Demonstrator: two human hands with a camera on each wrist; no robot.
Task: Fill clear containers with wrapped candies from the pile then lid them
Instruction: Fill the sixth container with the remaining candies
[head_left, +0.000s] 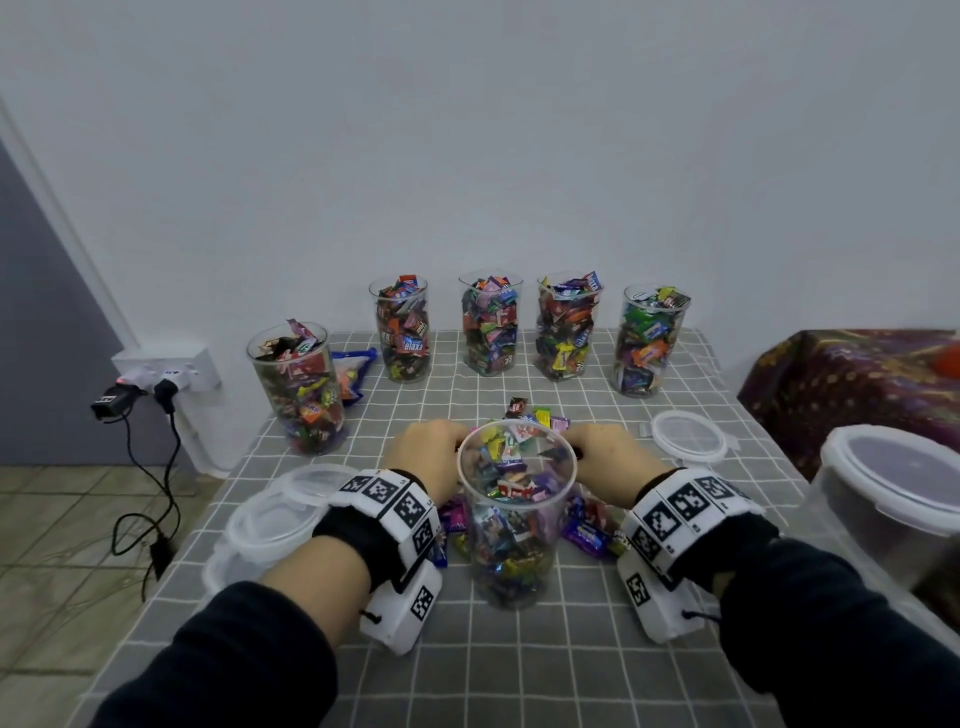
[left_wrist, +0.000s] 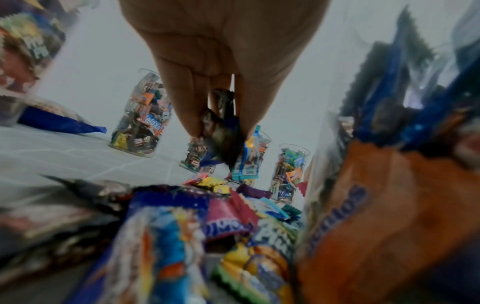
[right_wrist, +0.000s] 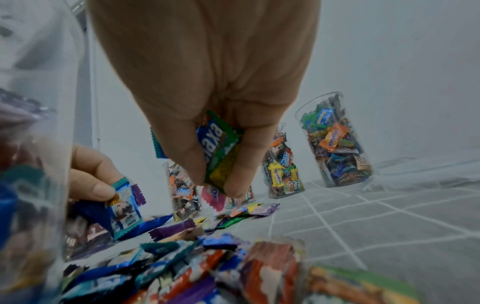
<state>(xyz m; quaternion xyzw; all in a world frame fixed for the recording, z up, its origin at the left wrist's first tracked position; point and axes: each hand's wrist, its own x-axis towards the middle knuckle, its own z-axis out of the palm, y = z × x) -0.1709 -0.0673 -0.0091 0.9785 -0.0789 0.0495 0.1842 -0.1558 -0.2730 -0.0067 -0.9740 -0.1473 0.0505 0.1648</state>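
A tall clear container (head_left: 517, 519), partly filled with wrapped candies, stands in the middle of the checked tablecloth. Loose candies (head_left: 535, 415) lie behind it and around its base. My left hand (head_left: 431, 452) hovers just left of its rim and pinches a few candies, one dark and one teal (left_wrist: 244, 162). On the other side, my right hand (head_left: 602, 457) pinches a green Relaxa candy (right_wrist: 221, 152) between thumb and fingers, low over the pile (right_wrist: 182, 257). The fingertips of both hands are hidden behind the container in the head view.
Several filled, unlidded containers (head_left: 491, 322) line the back of the table, and another (head_left: 298, 384) stands at the left. Clear lids lie at the left (head_left: 280, 514) and right (head_left: 688, 435). A large lidded tub (head_left: 893, 493) stands at the right edge. A wall socket with plugs (head_left: 166, 369) is at the left.
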